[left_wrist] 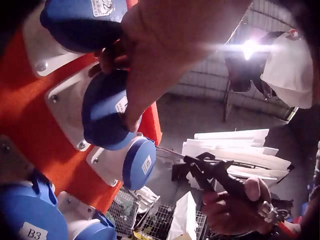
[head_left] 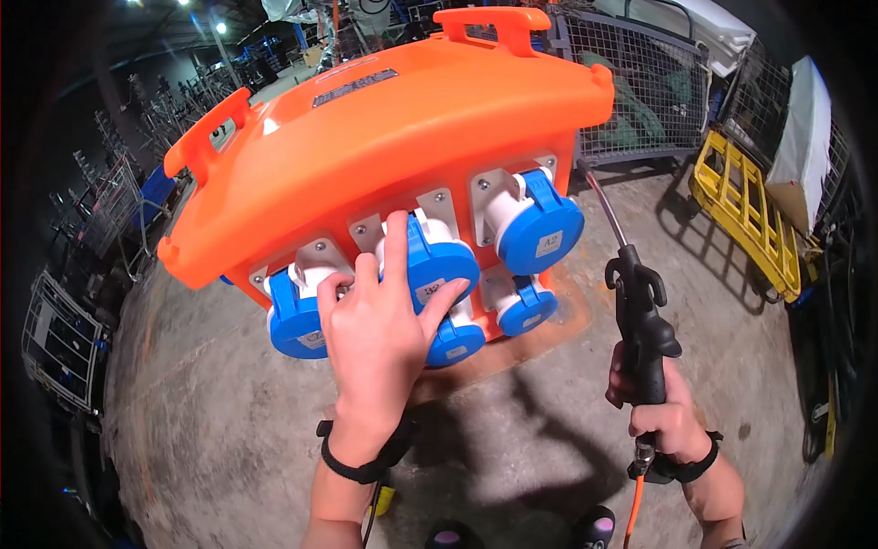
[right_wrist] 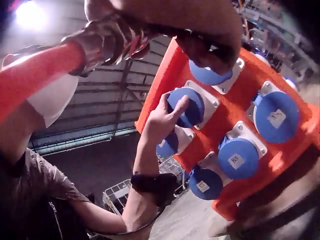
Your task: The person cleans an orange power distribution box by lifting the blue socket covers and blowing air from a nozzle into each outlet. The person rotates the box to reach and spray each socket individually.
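Note:
My left hand (head_left: pixel 373 325) is at the blue socket cap (head_left: pixel 450 261) in the middle of the upper row on an orange power distribution box (head_left: pixel 393 137). Its thumb lies on the cap's labelled face, and the index finger stretches up over the hinge. In the left wrist view, the other fingers curl behind the edge of this cap (left_wrist: pixel 102 112), partly hidden. My right hand (head_left: pixel 672 416) grips a black air blow gun (head_left: pixel 640 320) by its handle. The gun's thin metal nozzle (head_left: pixel 604 201) points up beside the box's right side, near the cap marked A2 (head_left: pixel 544 238).
An orange hose (head_left: pixel 635 503) hangs from the blow gun. Lower socket caps (head_left: pixel 528 313) sit beneath the upper row. A yellow rack (head_left: pixel 745 215) and a wire mesh cage (head_left: pixel 640 82) stand at right on the concrete floor (head_left: pixel 210 412). Metal carts (head_left: pixel 59 343) line the left.

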